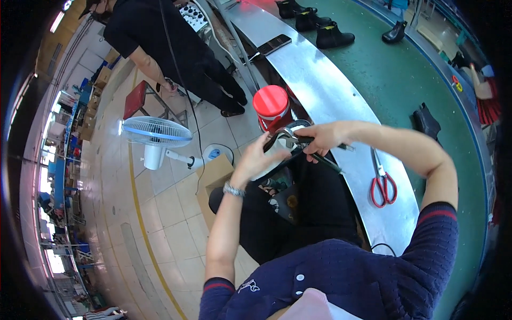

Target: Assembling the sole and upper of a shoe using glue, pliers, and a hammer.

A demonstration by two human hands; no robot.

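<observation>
Left hand (255,161) grips dark shoe (276,167). Right hand (323,138) closed around dark-handled tool (326,162), beside shoe. Red-handled scissors (380,172) on table (341,101), right of both hands.

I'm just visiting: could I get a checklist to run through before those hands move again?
1. Right hand holding the tool: ok.
2. Left hand at the dark piece: ok.
3. Left hand's grip firm: cannot tell.
4. Bench free of loose things: not ok, scissors and phone lie there.
5. Red lid on the bucket: ok.
</observation>
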